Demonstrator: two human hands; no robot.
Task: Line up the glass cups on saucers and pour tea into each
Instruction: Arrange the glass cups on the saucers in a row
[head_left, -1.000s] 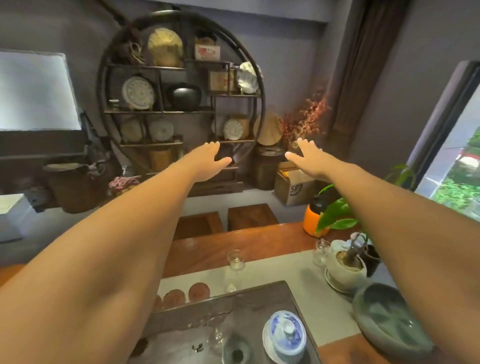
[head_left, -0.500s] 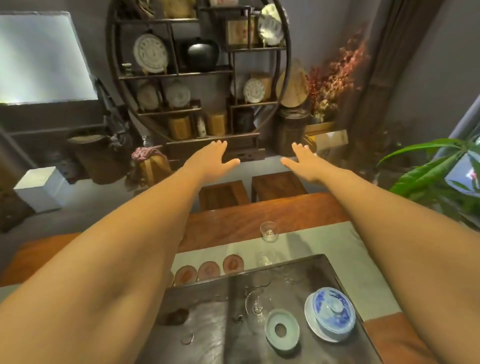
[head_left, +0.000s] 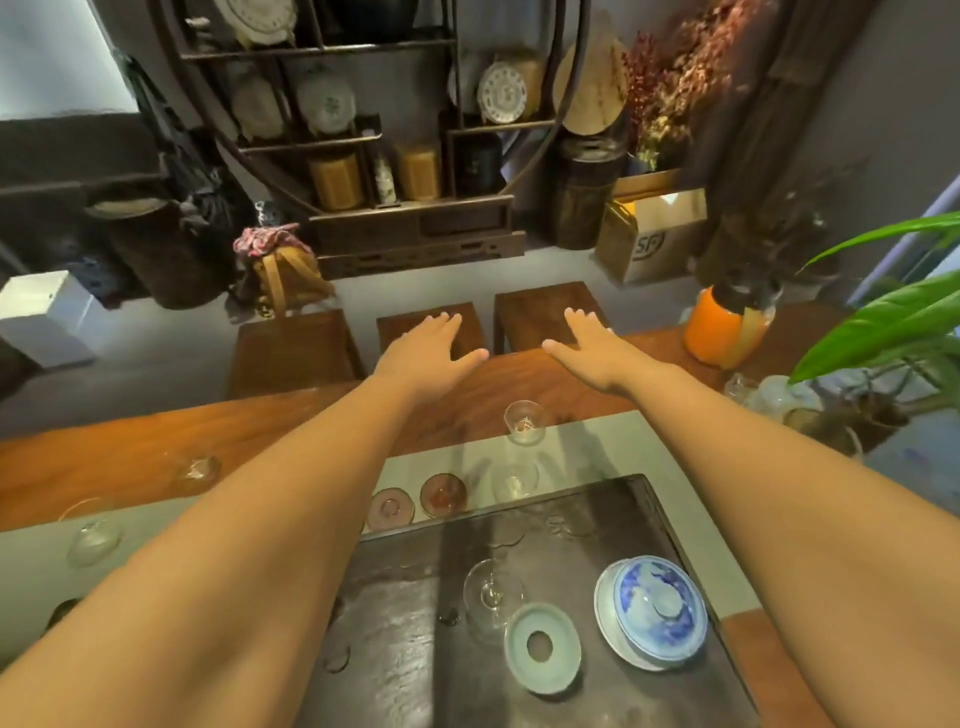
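both hands out flat, nothing held

left hand (head_left: 428, 345) stretched forward over the far edge of the wooden table (head_left: 130, 457), palm down, fingers straight and slightly spread, thumb out to the side, gripping nothing. right hand (head_left: 589, 348) alongside it, well apart from it, same pose: fingers straight, thumb pointing inward, holding nothing. both raised above the tabletop, touching no cup.

one glass cup (head_left: 524, 422) upright just below and between the two hands, at the border of bare wood and pale mat (head_left: 587, 457). a second glass cup (head_left: 514, 480) nearer, on the mat, just beside the far rim of the dark tray (head_left: 415, 649). two more off to the left: one (head_left: 197, 470) on the bare wood, one (head_left: 93, 535) on the mat, hard to tell whether upright or tipped. none standing on a saucer.

two round reddish saucers (head_left: 444, 494) side by side on the mat by the tray's far edge, left of the second cup; more possibly hidden under the left forearm.

on the tray: a clear glass pitcher (head_left: 491, 592), a pale green ring-shaped dish (head_left: 543, 647) just beside it, and a blue-and-white lidded bowl (head_left: 657, 610) on its own saucer to the right. water spots across the tray surface.

beyond the table: three wooden stools (head_left: 293, 345), an orange jar (head_left: 724, 327) at the table's far right, green plant leaves (head_left: 883, 322) at the right edge.
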